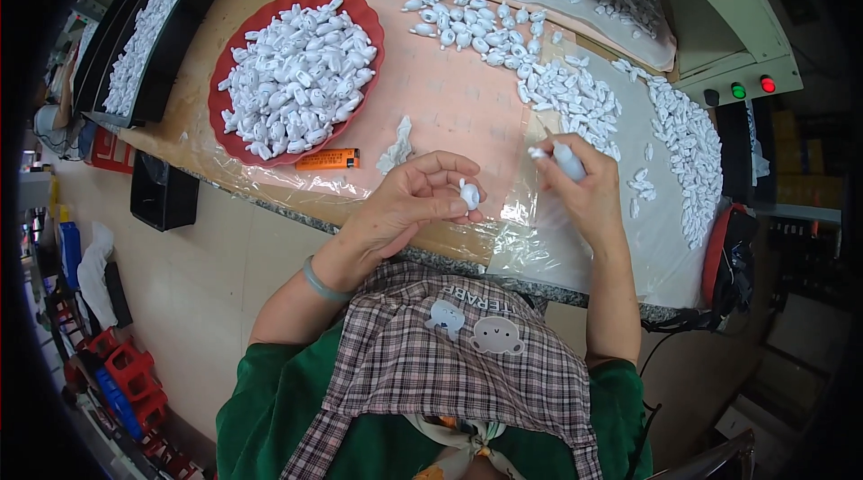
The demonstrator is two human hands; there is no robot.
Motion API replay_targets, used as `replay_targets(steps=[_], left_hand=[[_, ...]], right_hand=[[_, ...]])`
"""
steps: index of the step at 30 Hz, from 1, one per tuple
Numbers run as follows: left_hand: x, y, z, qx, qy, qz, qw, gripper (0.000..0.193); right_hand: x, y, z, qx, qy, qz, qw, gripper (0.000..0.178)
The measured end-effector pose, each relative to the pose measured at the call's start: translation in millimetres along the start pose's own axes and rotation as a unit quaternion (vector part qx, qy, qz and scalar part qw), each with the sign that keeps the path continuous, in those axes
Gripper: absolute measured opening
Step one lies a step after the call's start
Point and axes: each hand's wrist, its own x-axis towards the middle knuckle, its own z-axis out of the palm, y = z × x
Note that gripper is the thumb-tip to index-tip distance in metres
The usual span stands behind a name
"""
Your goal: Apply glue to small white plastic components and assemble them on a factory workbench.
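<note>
My left hand (420, 195) pinches a small white molded figurine piece (469, 196) between thumb and fingertips, above the table's near edge. To its right, my right hand (586, 183) is closed around a small translucent squeeze bottle (568, 162) with a thin needle tip pointing up and away. A small white piece (538, 153) shows at the right fingertips; what it is cannot be made out. The two hands are apart. Beyond my left hand lies a crumpled white tissue (395, 146). Left of it is an orange lighter-like object (328, 159).
A red scalloped bowl (381, 57) heaped with white pieces stands on the left. Loose white pieces (568, 98) lie at the back, with more (688, 165) on the right. A green machine housing (755, 40) with buttons rises at the back right. A black tray (171, 40) stands far left.
</note>
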Motion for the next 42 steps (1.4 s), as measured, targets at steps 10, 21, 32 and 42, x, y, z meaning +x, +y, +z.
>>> replay_targets(steps=[10, 21, 32, 42], left_hand=[[0.9, -4.0, 5.0, 0.012, 0.006, 0.001, 1.000, 0.028], [-5.2, 5.1, 15.9, 0.116, -0.008, -0.019, 0.993, 0.027], [-14.1, 5.2, 19.7, 0.212, -0.043, 0.063, 0.974, 0.026], [-14.4, 7.7, 22.3, 0.390, -0.065, 0.164, 0.904, 0.024]], right_hand=[[-40.0, -23.9, 24.6, 0.189, -0.035, -0.077, 0.978, 0.010], [-47.6, -21.3, 26.8, 0.174, -0.074, -0.108, 0.976, 0.014], [-58.2, -15.0, 34.1, 0.176, -0.045, -0.255, 0.950, 0.021], [-62.0, -12.3, 38.3, 0.149, -0.020, -0.315, 0.937, 0.026]])
